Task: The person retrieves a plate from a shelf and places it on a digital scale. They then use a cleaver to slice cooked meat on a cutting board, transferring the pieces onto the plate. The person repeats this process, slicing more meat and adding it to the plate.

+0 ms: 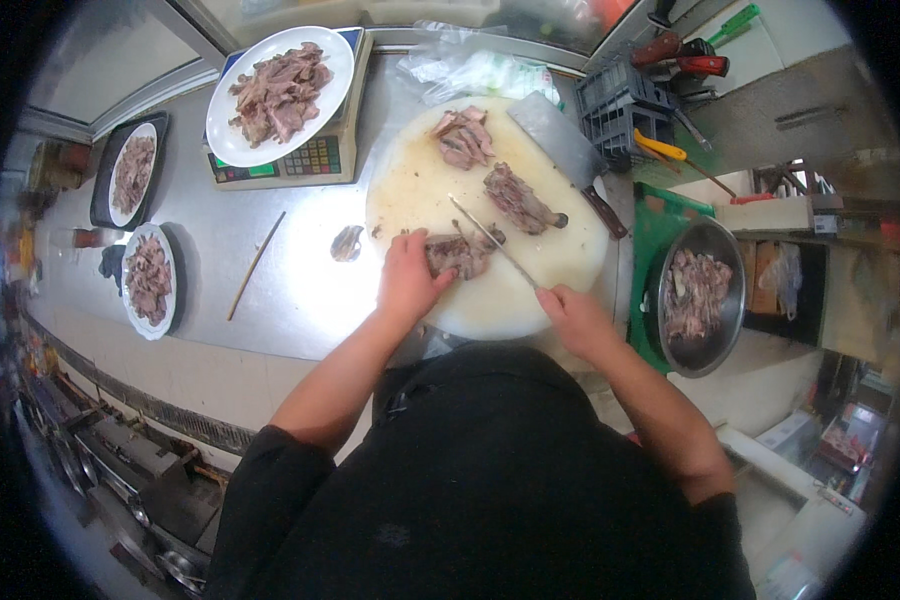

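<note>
On a round whitish cutting board [435, 187], my left hand [409, 277] presses a piece of cooked meat [457, 256] down with fingers and thumb. My right hand [577, 319] grips a knife [499, 247] by its handle, which the fist hides. The thin blade runs up and leftward across the right end of the meat. Beyond it lies a second piece of meat on the bone [521, 199], its dark bone end towards the right. A small pile of sliced meat [463, 139] rests at the board's far side.
A cleaver [559, 139] lies over the board's right edge, near a knife rack [619, 112]. Right, a steel bowl [739, 300] holds meat. A plate of meat [221, 112] sits on a scale [319, 161]. More plates [172, 285] and a stick [256, 266] lie left.
</note>
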`<state>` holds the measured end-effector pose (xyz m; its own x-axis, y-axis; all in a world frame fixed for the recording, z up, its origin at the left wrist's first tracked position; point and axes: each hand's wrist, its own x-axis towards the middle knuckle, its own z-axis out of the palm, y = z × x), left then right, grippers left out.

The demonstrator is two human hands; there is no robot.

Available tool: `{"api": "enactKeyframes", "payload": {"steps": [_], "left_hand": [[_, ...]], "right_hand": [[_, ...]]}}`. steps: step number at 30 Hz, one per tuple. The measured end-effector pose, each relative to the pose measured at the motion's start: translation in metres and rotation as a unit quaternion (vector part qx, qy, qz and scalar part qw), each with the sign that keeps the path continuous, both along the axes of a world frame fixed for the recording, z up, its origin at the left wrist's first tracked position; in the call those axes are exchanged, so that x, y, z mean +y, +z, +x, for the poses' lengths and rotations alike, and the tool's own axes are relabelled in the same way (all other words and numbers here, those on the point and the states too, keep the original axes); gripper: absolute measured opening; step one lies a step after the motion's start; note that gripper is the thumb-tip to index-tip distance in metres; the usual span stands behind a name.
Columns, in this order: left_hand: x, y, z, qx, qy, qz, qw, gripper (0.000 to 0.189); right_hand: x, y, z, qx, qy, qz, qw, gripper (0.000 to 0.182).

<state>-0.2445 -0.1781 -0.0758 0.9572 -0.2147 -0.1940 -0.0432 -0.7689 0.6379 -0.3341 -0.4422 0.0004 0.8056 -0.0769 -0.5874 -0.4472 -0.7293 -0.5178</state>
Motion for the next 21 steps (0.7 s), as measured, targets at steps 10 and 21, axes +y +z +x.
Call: {"api": "enactKeyframes", "payload": {"steps": [10, 21], "left_hand": [[0.001, -0.012, 0.009, -0.083, -0.136, -0.013, 0.987, 0.067], [-0.001, -0.009, 0.012, -0.065, -0.162, 0.011, 0.985, 0.058]], "right_hand": [[0.005, 0.022, -0.023, 0.025, -0.016, 0.023, 0.999, 0.053], [0.009, 0.014, -0.009, 0.028, 0.038, -0.004, 0.999, 0.059]]}}
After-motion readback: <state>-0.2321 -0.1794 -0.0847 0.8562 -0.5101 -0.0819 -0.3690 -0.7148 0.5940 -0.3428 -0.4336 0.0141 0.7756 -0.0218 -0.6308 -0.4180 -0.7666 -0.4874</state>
